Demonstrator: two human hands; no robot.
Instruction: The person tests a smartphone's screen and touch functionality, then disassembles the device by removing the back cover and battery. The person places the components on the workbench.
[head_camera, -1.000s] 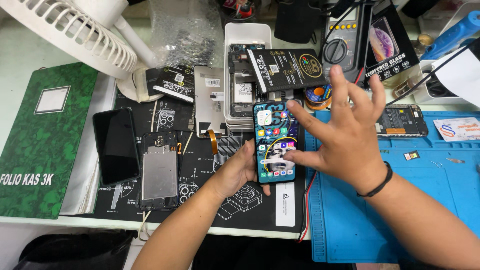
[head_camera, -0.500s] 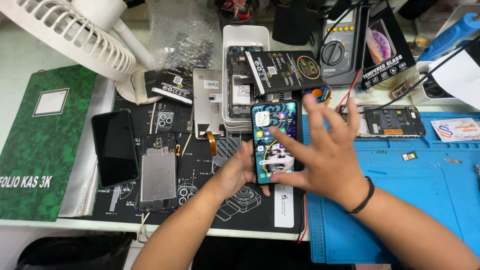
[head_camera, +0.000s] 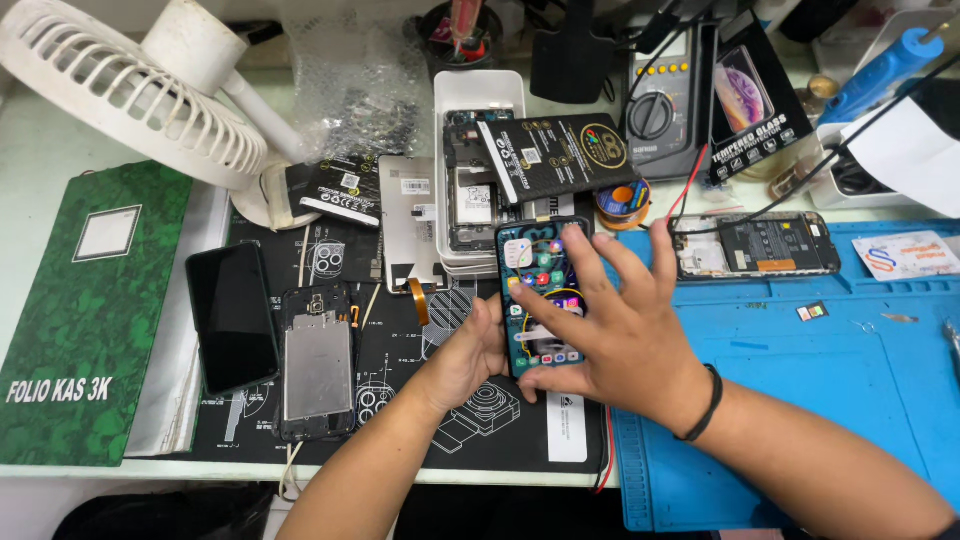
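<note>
A smartphone (head_camera: 535, 270) with a lit screen full of app icons is held upright over the black work mat (head_camera: 400, 400). My left hand (head_camera: 470, 355) grips its lower left edge from below. My right hand (head_camera: 615, 330), with a black band on the wrist, lies across the phone's right side, its fingers spread over the screen and its thumb at the bottom edge.
An opened phone body (head_camera: 315, 365) and a dark phone (head_camera: 232, 315) lie on the mat's left. A green ledger book (head_camera: 85, 310), a white fan (head_camera: 130, 90), a white tray of parts (head_camera: 480, 100), a multimeter (head_camera: 660, 115), another opened phone (head_camera: 755, 245) and a blue mat (head_camera: 800, 400) surround them.
My right hand has slid left and down over the phone, from beside it to lying across the screen. The phone and my left hand have stayed nearly in place.
</note>
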